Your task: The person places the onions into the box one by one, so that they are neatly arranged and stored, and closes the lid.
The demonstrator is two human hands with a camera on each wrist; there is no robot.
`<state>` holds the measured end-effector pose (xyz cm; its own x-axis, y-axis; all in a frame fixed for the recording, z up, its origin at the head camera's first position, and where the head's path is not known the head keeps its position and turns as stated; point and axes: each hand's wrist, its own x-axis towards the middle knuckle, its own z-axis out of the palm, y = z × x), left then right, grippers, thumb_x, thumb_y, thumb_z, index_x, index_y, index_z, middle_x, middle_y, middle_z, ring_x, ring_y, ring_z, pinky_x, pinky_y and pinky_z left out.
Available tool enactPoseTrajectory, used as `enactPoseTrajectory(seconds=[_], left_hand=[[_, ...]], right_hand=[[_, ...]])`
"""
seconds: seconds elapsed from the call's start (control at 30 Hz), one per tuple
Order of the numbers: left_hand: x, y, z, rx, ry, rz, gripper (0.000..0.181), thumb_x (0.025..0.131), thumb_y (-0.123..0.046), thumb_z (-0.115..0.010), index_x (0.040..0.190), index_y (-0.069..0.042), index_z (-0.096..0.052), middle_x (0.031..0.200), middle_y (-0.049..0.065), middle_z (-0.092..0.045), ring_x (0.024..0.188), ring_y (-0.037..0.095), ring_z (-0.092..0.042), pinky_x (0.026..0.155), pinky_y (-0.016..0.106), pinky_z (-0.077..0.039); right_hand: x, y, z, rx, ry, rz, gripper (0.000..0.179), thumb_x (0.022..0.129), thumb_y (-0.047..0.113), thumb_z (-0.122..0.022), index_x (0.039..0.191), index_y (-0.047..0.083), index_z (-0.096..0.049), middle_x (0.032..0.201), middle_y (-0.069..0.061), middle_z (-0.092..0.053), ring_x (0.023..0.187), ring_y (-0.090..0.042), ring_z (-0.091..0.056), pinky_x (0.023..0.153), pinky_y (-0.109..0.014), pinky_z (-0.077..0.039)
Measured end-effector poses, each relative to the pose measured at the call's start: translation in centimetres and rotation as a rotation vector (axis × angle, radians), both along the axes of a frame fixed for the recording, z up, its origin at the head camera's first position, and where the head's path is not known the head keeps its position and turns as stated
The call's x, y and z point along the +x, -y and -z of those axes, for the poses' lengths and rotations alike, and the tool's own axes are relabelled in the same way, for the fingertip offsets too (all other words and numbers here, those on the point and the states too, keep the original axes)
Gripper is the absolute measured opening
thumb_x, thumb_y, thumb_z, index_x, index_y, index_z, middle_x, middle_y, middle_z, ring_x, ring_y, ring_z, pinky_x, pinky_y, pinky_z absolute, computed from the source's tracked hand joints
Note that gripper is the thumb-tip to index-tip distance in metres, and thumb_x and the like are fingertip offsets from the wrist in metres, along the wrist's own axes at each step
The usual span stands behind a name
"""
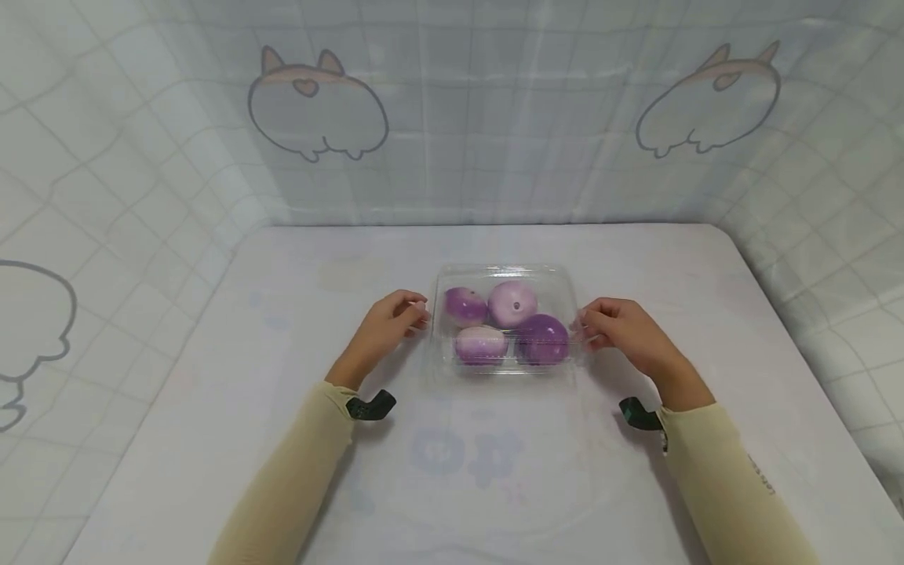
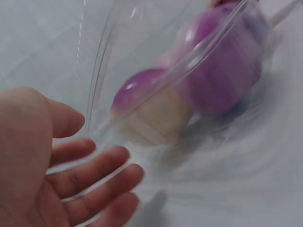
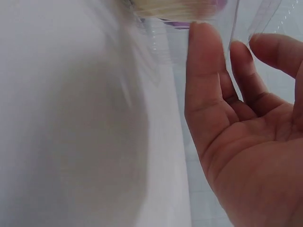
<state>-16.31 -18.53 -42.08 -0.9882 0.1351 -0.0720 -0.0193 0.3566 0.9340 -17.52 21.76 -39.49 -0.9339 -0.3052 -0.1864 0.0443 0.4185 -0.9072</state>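
A clear plastic clamshell box (image 1: 555,292) sits on the white-covered table with several purple and whitish onions inside. Among them are a pale round onion (image 1: 512,304) at the back and a dark purple onion (image 1: 543,340) at the front right. My left hand (image 1: 397,318) is beside the box's left wall; in the left wrist view its loosely bent fingers (image 2: 106,163) have nothing between them. On the other side, my right hand (image 1: 621,329) pinches the box's right edge between thumb and fingertips, as the right wrist view (image 3: 258,90) shows.
A white cloth (image 1: 480,510) with faint prints covers the table (image 1: 282,259). Curtains (image 1: 494,118) with a grid pattern and cartoon animals hang behind it and at both sides. Dark straps (image 1: 372,406) sit at both wrists, over pale yellow sleeves (image 1: 297,479).
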Motion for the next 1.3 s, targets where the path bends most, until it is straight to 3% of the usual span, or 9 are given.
enactPoseTrajectory(seconds=[0.17, 0.37, 0.53, 0.67, 0.83, 0.97, 1.1, 1.3], left_hand=[[2.5, -0.3, 0.5, 0.047, 0.076, 0.029, 0.036, 0.104, -0.036, -0.056, 0.116, -0.004, -0.064, 0.103, 0.014, -0.065, 0.096, 0.027, -0.063, 0.085, 0.039, -0.056], [4.9, -1.0, 1.4, 0.102, 0.033, -0.001, 0.037, 0.103, -0.035, -0.058, 0.111, 0.001, -0.065, 0.099, 0.014, -0.067, 0.094, 0.025, -0.063, 0.080, 0.038, -0.057], [5.7, -1.5, 1.2, 0.097, 0.005, -0.003, 0.036, 0.102, -0.036, -0.060, 0.113, -0.002, -0.067, 0.096, 0.012, -0.069, 0.090, 0.026, -0.065, 0.081, 0.040, -0.057], [5.4, -1.8, 0.9, 0.105, -0.026, 0.015, 0.034, 0.102, -0.029, -0.058, 0.126, -0.005, -0.063, 0.094, 0.013, -0.070, 0.091, 0.027, -0.067, 0.083, 0.043, -0.057], [4.0, -2.4, 1.0, 0.155, -0.062, 0.013, 0.041, 0.104, -0.026, -0.057, 0.139, -0.004, -0.054, 0.090, 0.014, -0.071, 0.090, 0.027, -0.069, 0.083, 0.042, -0.057], [2.8, -3.0, 1.2, 0.198, -0.087, -0.010, 0.041, 0.104, -0.022, -0.056, 0.141, -0.005, -0.054, 0.089, 0.014, -0.071, 0.087, 0.026, -0.069, 0.082, 0.040, -0.058], [1.9, -3.6, 1.4, 0.264, -0.086, 0.007, 0.042, 0.102, -0.016, -0.058, 0.142, -0.004, -0.053, 0.090, 0.017, -0.070, 0.087, 0.027, -0.070, 0.083, 0.041, -0.058], [1.7, -4.2, 1.9, 0.275, -0.054, 0.016, 0.048, 0.100, -0.012, -0.060, 0.146, -0.004, -0.049, 0.092, 0.015, -0.069, 0.089, 0.024, -0.070, 0.083, 0.039, -0.058]], right_hand=[[0.3, 0.1, 0.5, -0.020, -0.028, 0.034, 0.033, 0.102, 0.026, -0.057, 0.106, -0.006, -0.063, 0.105, -0.018, -0.064, 0.088, -0.023, -0.063, 0.079, -0.033, -0.058], [0.4, 0.3, 0.9, -0.046, -0.056, 0.055, 0.034, 0.103, 0.028, -0.058, 0.107, -0.005, -0.063, 0.102, -0.017, -0.064, 0.085, -0.022, -0.061, 0.076, -0.032, -0.057], [0.2, 0.5, 0.8, -0.038, -0.068, 0.104, 0.034, 0.103, 0.029, -0.058, 0.107, -0.005, -0.062, 0.104, -0.017, -0.064, 0.085, -0.021, -0.061, 0.076, -0.028, -0.056], [0.0, 0.8, 0.8, -0.041, -0.061, 0.173, 0.036, 0.103, 0.031, -0.056, 0.109, -0.004, -0.061, 0.107, -0.015, -0.062, 0.089, -0.021, -0.060, 0.078, -0.024, -0.055], [-0.4, 1.3, 1.0, -0.097, -0.044, 0.254, 0.040, 0.103, 0.037, -0.057, 0.109, -0.003, -0.059, 0.104, -0.013, -0.057, 0.095, -0.021, -0.056, 0.080, -0.022, -0.054], [-0.5, 1.4, 1.1, -0.133, -0.045, 0.309, 0.041, 0.102, 0.038, -0.058, 0.113, -0.001, -0.060, 0.106, -0.011, -0.059, 0.094, -0.020, -0.056, 0.079, -0.021, -0.055], [-0.6, 1.3, 1.3, -0.166, -0.057, 0.366, 0.041, 0.102, 0.037, -0.059, 0.114, -0.002, -0.060, 0.108, -0.011, -0.062, 0.093, -0.017, -0.058, 0.078, -0.020, -0.055], [-0.4, 1.1, 1.6, -0.168, -0.049, 0.400, 0.041, 0.102, 0.038, -0.058, 0.116, -0.001, -0.058, 0.109, -0.010, -0.060, 0.093, -0.017, -0.056, 0.078, -0.018, -0.054]])
